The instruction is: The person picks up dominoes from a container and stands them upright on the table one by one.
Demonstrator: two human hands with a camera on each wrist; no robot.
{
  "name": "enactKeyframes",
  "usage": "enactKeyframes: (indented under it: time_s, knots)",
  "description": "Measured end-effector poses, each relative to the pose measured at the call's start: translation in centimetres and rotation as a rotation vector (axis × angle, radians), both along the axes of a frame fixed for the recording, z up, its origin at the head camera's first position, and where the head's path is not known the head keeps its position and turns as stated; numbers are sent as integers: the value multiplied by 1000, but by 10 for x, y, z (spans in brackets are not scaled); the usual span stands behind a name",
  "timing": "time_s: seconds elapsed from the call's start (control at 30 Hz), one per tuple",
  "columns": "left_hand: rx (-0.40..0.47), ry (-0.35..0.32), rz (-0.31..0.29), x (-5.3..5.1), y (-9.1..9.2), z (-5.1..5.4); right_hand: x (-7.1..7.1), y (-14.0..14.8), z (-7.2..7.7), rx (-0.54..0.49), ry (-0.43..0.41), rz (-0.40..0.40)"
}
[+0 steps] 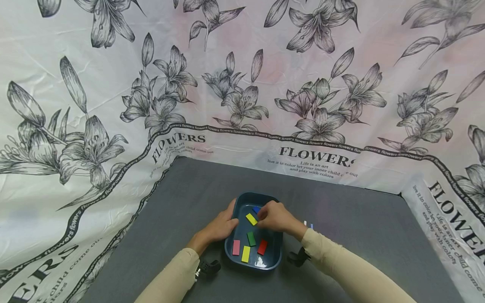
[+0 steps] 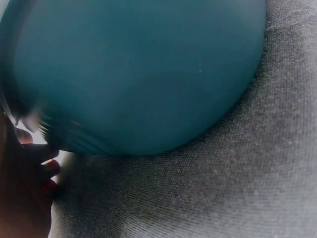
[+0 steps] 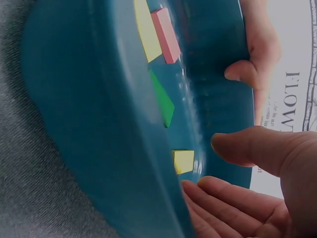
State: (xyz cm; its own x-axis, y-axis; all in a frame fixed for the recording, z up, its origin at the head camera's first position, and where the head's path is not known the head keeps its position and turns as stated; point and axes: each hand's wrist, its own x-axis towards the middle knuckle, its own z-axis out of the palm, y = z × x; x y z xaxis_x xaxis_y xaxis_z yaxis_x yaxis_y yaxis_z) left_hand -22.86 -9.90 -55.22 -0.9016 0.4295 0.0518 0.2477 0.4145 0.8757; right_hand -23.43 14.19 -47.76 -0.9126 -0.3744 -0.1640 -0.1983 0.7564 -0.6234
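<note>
A dark blue plastic tub (image 1: 273, 256) stands on the table with several small coloured blocks in it. My left hand (image 1: 223, 225) grips its left rim, thumb over the edge and fingers outside. Inside the far part of the tub, my right hand (image 1: 276, 216) reaches down with thumb and fingers apart and nothing visible between them. Closest to it are a yellow block (image 1: 251, 219) and a partly covered blue block (image 1: 256, 209). Toward the near end lie a green block (image 1: 251, 239), a red block (image 1: 262, 247), a pink block (image 1: 236, 247) and another yellow block (image 1: 245, 254).
Just beyond my right forearm, a small white piece (image 1: 305, 223) and a small blue piece (image 1: 312, 226) show on the grey tabletop (image 1: 348, 219). A flower-printed sheet (image 1: 242, 147) hangs behind the table and along its sides.
</note>
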Motion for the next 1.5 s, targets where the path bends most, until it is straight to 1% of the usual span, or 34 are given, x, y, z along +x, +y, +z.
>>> enactKeyframes:
  time_s: [0.07, 0.2, 0.33, 0.43, 0.57, 0.83, 0.97, 1.17, 1.3, 1.5]
  knots:
    - [-3, 7, 4, 0, 0, 1, -1, -3, 0, 8, 4, 2]
    - [1, 1, 4, -1, -1, 2, -4, -8, -2, -2, -2, 5]
    - [-4, -11, -4, 0, -1, 2, -7, -13, -7, -1, 26, -1]
    - [-6, -14, -5, 0, -1, 2, -9, -18, -10, -8, 29, -14]
    - [-6, -7, -6, 0, 0, 2, -13, -24, -10, -30, 22, -7]
    - [-1, -11, -36, -2, -1, 2, -18, -38, -10, -49, -4, -9]
    - [7, -17, -34, -1, -2, 2, -18, -43, -12, -64, -17, 1]
    - [1, -21, -25, 0, -1, 4, -16, -47, -12, -98, -38, -5]
    - [-5, -18, -16, 0, -1, 4, -16, -50, -13, -122, -36, -32]
    - [-17, -12, -19, 0, -2, 3, -15, -54, -22, -233, -84, -98]
